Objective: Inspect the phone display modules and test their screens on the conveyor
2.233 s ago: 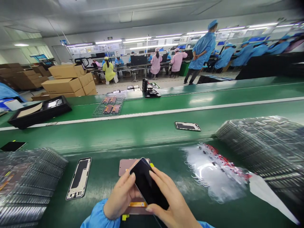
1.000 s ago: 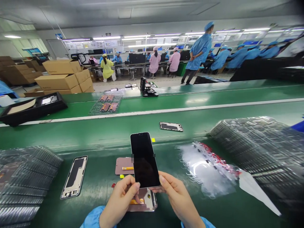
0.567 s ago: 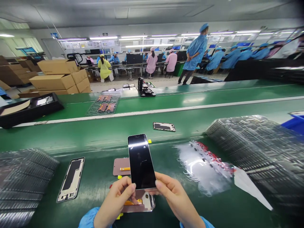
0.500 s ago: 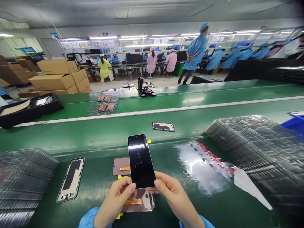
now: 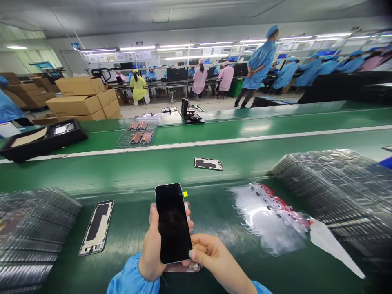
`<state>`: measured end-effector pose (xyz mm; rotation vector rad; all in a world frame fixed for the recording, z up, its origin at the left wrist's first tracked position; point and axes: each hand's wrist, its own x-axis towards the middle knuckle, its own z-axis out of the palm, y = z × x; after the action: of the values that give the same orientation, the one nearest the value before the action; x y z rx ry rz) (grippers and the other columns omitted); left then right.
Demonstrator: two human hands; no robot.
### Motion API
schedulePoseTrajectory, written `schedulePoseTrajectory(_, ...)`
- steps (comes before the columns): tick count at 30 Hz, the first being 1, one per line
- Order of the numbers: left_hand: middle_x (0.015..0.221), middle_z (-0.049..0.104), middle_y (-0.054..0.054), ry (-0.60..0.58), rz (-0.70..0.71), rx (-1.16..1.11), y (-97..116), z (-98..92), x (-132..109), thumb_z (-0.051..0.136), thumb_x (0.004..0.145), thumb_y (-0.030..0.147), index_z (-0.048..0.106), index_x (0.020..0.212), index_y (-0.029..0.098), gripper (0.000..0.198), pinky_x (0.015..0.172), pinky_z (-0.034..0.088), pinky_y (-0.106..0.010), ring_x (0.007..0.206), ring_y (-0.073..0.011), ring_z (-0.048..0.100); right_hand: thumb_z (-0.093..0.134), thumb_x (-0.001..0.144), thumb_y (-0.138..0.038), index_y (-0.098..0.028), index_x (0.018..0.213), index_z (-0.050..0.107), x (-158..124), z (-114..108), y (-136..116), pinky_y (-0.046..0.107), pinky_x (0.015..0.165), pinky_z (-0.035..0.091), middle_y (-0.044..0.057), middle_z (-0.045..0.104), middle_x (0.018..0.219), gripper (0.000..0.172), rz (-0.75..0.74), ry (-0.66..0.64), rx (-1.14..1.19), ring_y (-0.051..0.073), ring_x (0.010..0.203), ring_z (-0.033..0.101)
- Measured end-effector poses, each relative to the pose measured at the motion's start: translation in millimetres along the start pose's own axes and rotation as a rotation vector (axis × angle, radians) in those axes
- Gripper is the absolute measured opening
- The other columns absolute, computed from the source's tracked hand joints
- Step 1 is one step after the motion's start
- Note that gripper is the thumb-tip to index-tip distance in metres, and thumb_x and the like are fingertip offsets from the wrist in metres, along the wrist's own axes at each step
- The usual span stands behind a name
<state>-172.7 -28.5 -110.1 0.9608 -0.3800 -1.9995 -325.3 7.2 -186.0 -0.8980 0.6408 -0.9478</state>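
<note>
A phone (image 5: 174,224) with a dark glossy screen and thin pale edge faces me over the green work surface (image 5: 220,212). My left hand (image 5: 152,247) wraps around it from beneath, thumb along the left edge and fingertips showing past the right edge. At its lower right corner, my right hand (image 5: 211,255) pinches the phone between thumb and fingers. Mostly hidden below the hands lies a flat pinkish-brown panel (image 5: 176,268). A yellow tab (image 5: 185,194) shows beside the phone's top right. To the left rests a phone housing (image 5: 96,228) with a dark inner rectangle.
Another phone housing (image 5: 208,163) lies farther back. Stacked clear plastic trays stand left (image 5: 33,232) and right (image 5: 339,183). Clear plastic films with red tabs (image 5: 266,216) lie right of my hands. A black tray (image 5: 45,136) sits far left. Co-workers sit and stand beyond.
My left hand has shifted from pinching the phone's lower left corner to cradling it from beneath. The phone has moved slightly down and left. My right hand stays at the lower right corner.
</note>
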Motion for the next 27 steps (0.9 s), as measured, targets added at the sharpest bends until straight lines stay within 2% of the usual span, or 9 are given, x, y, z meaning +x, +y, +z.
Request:
schedulePoseTrajectory(12,0.087,0.073,-0.016,-0.026,-0.007,-0.034,-1,-0.6,1,0.025,0.092,0.072,0.070,0.114,0.004,0.084,0.075,0.054,-0.034,0.078,-0.0237,0.068,0.080,0.077,-0.052,-0.013,0.099,0.073,0,4,0,0.022,0.061,0.050,0.006,0.073,0.068,0.046,0.034,0.061,-0.010,0.012,0.059,0.065)
schedulePoseTrajectory(16,0.085,0.073,-0.015,0.024,-0.057,-0.027,4,-2.2,2,0.026,0.093,0.071,0.070,0.113,0.006,0.081,0.070,0.053,-0.033,0.070,-0.0223,0.068,0.071,0.080,-0.064,-0.011,0.097,0.073,-1,9,-5,0.022,0.061,0.050,0.011,0.076,0.074,0.055,0.081,0.093,-0.006,0.015,0.064,0.069)
schedulePoseTrajectory(19,0.086,0.074,-0.015,0.055,-0.103,0.002,5,-6.1,3,0.028,0.090,0.075,0.070,0.114,0.006,0.084,0.067,0.052,-0.033,0.067,-0.0224,0.067,0.065,0.082,-0.069,-0.011,0.102,0.071,-2,12,-7,0.025,0.066,0.052,0.014,0.077,0.084,0.062,0.101,0.082,0.037,0.018,0.075,0.073)
schedulePoseTrajectory(21,0.092,0.074,-0.017,0.060,-0.091,0.021,4,-7.1,3,0.029,0.089,0.076,0.068,0.119,0.007,0.085,0.073,0.053,-0.035,0.073,-0.0236,0.068,0.069,0.082,-0.064,-0.013,0.110,0.067,-3,13,-6,0.027,0.072,0.054,0.013,0.077,0.089,0.058,0.085,0.057,0.048,0.019,0.082,0.073)
schedulePoseTrajectory(23,0.103,0.073,-0.019,0.013,-0.042,0.057,5,-7.0,2,0.027,0.089,0.075,0.065,0.124,0.007,0.086,0.083,0.052,-0.039,0.085,-0.0267,0.068,0.072,0.083,-0.059,-0.015,0.113,0.063,-2,12,-4,0.028,0.074,0.054,0.010,0.077,0.086,0.054,0.060,0.066,0.022,0.019,0.082,0.073)
schedulePoseTrajectory(25,0.111,0.071,-0.018,-0.067,0.031,0.118,5,-8.9,1,0.027,0.090,0.074,0.064,0.126,0.010,0.082,0.093,0.048,-0.042,0.099,-0.0295,0.065,0.071,0.083,-0.059,-0.015,0.112,0.062,-1,8,-2,0.029,0.069,0.054,0.009,0.076,0.079,0.053,0.028,0.117,-0.017,0.021,0.077,0.073)
schedulePoseTrajectory(27,0.115,0.069,-0.015,-0.137,0.134,0.231,6,-15.0,-1,0.036,0.090,0.072,0.066,0.125,0.016,0.073,0.100,0.045,-0.043,0.108,-0.0301,0.061,0.068,0.085,-0.060,-0.015,0.113,0.061,-1,2,-1,0.031,0.066,0.055,0.009,0.075,0.077,0.054,-0.018,0.186,-0.053,0.023,0.074,0.073)
